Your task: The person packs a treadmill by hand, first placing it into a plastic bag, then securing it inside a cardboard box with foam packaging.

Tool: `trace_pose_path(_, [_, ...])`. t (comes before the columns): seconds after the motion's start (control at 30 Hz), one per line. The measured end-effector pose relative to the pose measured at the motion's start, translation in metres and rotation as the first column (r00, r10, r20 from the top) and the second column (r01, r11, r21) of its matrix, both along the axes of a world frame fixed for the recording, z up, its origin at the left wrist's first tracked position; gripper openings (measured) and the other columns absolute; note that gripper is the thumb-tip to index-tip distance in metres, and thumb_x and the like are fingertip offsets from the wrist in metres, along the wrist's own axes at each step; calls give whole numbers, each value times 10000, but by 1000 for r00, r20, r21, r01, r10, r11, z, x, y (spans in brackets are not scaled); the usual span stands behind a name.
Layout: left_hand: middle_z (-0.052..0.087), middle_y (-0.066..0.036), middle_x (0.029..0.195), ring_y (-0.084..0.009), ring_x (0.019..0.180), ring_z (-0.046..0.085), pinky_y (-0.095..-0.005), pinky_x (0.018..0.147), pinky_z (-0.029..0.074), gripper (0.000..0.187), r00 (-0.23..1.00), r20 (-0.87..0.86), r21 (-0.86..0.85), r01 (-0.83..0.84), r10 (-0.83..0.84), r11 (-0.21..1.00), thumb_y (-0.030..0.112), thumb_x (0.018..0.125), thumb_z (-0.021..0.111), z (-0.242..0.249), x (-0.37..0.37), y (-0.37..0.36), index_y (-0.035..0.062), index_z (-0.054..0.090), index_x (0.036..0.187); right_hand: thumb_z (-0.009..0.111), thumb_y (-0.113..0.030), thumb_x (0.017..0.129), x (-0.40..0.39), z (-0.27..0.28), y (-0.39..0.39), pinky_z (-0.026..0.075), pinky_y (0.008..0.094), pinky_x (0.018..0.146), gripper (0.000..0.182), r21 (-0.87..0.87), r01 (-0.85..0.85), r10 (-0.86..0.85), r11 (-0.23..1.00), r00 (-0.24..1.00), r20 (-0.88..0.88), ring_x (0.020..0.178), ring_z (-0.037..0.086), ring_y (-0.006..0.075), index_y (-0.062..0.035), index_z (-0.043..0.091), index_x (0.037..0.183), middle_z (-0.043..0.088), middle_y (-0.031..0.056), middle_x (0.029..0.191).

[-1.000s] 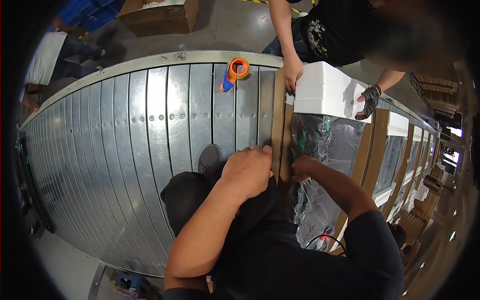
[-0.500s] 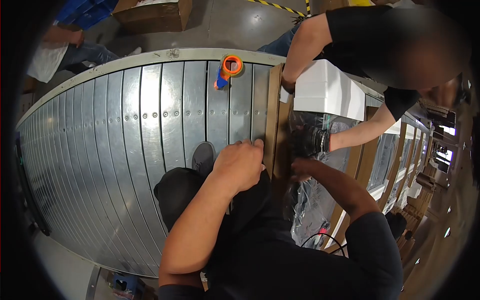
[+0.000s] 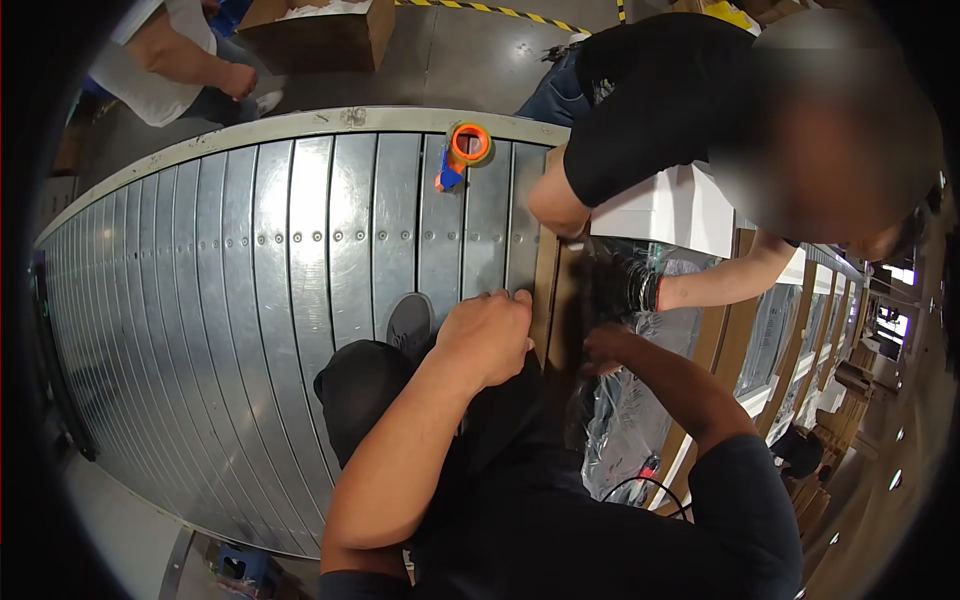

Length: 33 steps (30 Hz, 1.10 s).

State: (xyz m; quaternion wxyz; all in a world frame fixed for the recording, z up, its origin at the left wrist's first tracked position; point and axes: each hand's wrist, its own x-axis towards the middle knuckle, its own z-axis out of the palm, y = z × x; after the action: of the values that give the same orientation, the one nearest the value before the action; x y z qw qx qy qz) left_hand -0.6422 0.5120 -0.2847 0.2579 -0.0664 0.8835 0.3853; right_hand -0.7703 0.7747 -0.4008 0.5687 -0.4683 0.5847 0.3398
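My left hand (image 3: 487,338) is closed at the outer edge of an open cardboard box (image 3: 545,285), its fingers curled against the wall. Across the box edge, my right hand (image 3: 606,350) reaches inside with bent fingers; what they hold is hidden in the dark. Clear plastic wrap (image 3: 625,415) covers dark contents beside it. A co-worker's gloved hand (image 3: 625,283) is in the box just beyond my right hand. The co-worker's other hand is hidden behind the far box wall, near a white foam block (image 3: 690,212).
An orange and blue tape dispenser (image 3: 450,177) lies on the metal slat conveyor (image 3: 340,200) near its far rail. More cardboard-framed packages (image 3: 770,330) line up to the right. Another person (image 3: 175,65) stands at the upper left by a brown carton (image 3: 310,45).
The co-worker has leaned further over the box, with the far arm reaching lower. The person at the upper left shows more fully. My hands stay in nearly the same places.
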Motion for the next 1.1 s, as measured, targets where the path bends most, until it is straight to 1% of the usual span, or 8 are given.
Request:
trace_pose_path(0.13, [621, -200, 953, -336, 912, 615, -392, 796, 496, 369, 1000, -6, 5, -16, 16, 1000, 208, 782, 657, -3, 0, 2, -40, 535, 1027, 523, -422, 791, -2, 2, 0, 494, 417, 835, 445, -20, -24, 25, 1000, 1000, 9, 959, 615, 312, -41, 666, 970, 648, 154, 982])
trace_pose_path(0.23, [604, -201, 949, -357, 900, 608, -412, 783, 489, 428, 1000, 4, 8, 6, -6, 1000, 222, 807, 637, -5, 0, 4, -33, 493, 1120, 526, -415, 783, -5, 6, -3, 494, 415, 832, 440, -5, -35, 35, 999, 999, -3, 948, 617, 314, -36, 670, 954, 646, 165, 970])
trace_pose_path(0.57, [601, -213, 938, -361, 882, 608, -423, 758, 490, 368, 999, 47, -42, -20, 22, 999, 219, 796, 648, -2, 8, 6, -25, 505, 1030, 521, -420, 779, -3, -21, 4, 494, 407, 830, 440, -82, -89, 90, 993, 996, 3, 961, 616, 300, -48, 676, 955, 636, 163, 1032])
trace_pose_path(0.77, [595, -208, 934, -365, 888, 601, -427, 755, 486, 369, 998, 43, -54, -53, 55, 997, 208, 789, 652, 4, 12, 6, -15, 502, 1041, 488, -293, 793, 11, -73, -10, 492, 402, 836, 375, 41, -73, 73, 996, 997, 5, 1032, 586, 285, -49, 657, 1022, 617, 152, 1095])
trace_pose_path(0.9, [587, -186, 964, -347, 932, 587, -413, 799, 476, 459, 1000, -12, -38, -19, 18, 999, 200, 788, 651, 8, 13, 11, -5, 469, 1156, 483, -168, 763, 35, -87, 13, 437, 382, 935, 342, -389, -137, 142, 911, 990, -15, 1099, 545, 289, -47, 650, 1035, 570, 177, 1173])
trace_pose_path(0.97, [585, -186, 984, -346, 949, 582, -408, 811, 473, 480, 1000, 2, 6, 18, -18, 1000, 205, 790, 649, 16, 7, 9, -3, 461, 1179, 500, -196, 781, 37, -97, 45, 407, 369, 968, 335, -400, 136, -117, 906, 991, 73, 1113, 529, 295, -53, 625, 1057, 550, 173, 1199])
trace_pose_path(1.03, [581, -189, 1006, -346, 967, 576, -406, 822, 469, 491, 999, -28, 36, 41, -40, 999, 210, 793, 645, 19, 3, 10, -3, 458, 1193, 510, -212, 795, 40, -86, 77, 414, 368, 959, 310, -550, 575, -604, 605, 782, 154, 1097, 533, 303, -56, 625, 1037, 550, 168, 1195])
trace_pose_path(1.1, [576, -194, 1029, -348, 987, 568, -407, 832, 464, 492, 994, -93, 52, 55, -50, 997, 214, 796, 641, 18, 0, 15, -2, 459, 1199, 532, -215, 802, 38, -51, 55, 461, 390, 864, 266, -701, 636, -818, 323, 561, 132, 986, 585, 331, -42, 639, 973, 601, 177, 1079])
